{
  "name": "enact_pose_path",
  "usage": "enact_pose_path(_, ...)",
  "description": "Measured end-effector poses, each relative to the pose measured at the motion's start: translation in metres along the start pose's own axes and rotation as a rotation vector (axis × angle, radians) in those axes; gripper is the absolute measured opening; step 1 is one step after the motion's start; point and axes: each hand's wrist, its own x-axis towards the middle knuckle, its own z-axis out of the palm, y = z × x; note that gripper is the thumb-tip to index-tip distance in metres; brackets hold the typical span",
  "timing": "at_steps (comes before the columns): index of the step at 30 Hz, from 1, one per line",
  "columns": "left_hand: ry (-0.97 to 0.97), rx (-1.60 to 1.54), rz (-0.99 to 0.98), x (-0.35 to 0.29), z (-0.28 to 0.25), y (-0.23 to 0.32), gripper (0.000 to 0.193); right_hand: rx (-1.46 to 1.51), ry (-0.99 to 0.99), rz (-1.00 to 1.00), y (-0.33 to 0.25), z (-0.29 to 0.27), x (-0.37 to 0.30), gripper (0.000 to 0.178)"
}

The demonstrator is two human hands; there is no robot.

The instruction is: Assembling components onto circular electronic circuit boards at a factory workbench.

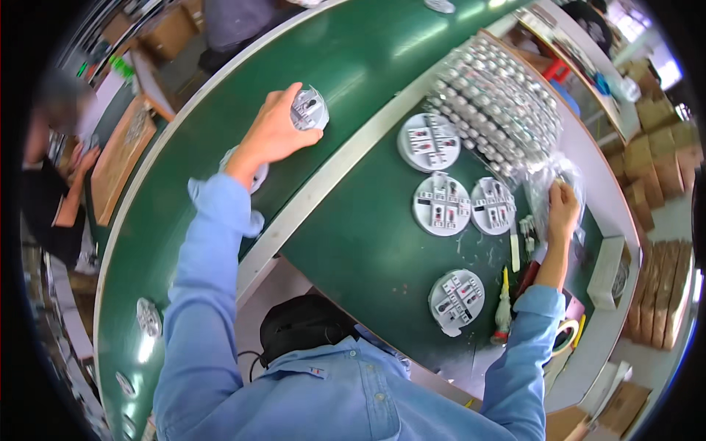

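My left hand (276,128) is closed round the edge of a round grey-white plastic part (309,110), above the green belt. Behind my wrist, a second round part (259,176) lies partly hidden. On the right, my right hand (564,208) is pinched at a clear plastic bag (577,173); what sits between its fingertips is too small to make out. Between my arms, several round grey-white parts with small black and white fittings lie on the green worktop (353,242), among them one disc (441,204) and a nearer disc (457,300).
Wrapped silver round pieces (496,103) are stacked at the back right. A green-handled screwdriver (504,309) and a tape roll (565,336) lie near my right forearm. A metal rail (331,176) divides belt and worktop. Another person (55,191) works at far left.
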Motion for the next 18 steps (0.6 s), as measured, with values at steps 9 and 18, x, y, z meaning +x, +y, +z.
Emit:
enact_pose_path(9, 0.001, -0.142, 0.325, 0.039, 0.075, 0.134, 0.096, 0.037, -0.047, -0.043, 0.039, 0.002, 0.022, 0.024)
enact_pose_path(18, 0.171, -0.217, 0.174, -0.091, 0.036, 0.14, 0.115, 0.063, -0.066, -0.067, 0.05, -0.002, 0.032, 0.037)
